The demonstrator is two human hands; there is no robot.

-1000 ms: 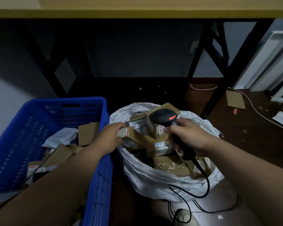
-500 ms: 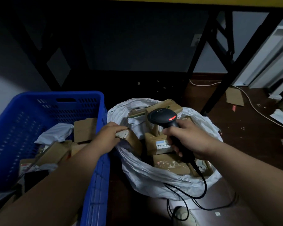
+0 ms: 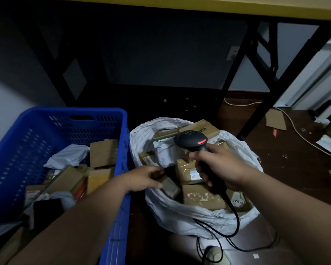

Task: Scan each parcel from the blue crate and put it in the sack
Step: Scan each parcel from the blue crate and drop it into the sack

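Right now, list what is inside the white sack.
The white sack holds brown cardboard parcels and a grey poly mailer. Anything deeper is covered by them, by the right hand and scanner.

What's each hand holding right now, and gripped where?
Right hand grips the scanner by its handle. Left hand touches a small parcel inside the sack; whether it grips it cannot be told.

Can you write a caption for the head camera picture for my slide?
Right hand holds scanner while left hand drops a parcel into the sack.
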